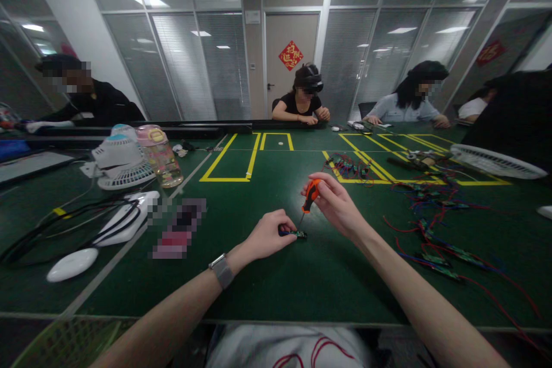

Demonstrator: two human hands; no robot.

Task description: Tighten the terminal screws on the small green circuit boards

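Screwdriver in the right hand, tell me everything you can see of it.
The screwdriver has a chunky bright orange and black handle, seemingly plastic or rubber, and a thin, metal-looking shaft. The right hand grips the handle. It stands tilted, handle up, its shaft slanting down and toward the picture's left to the small green circuit board at the fingers of the left hand. Whether the tip touches the board is too small to tell.
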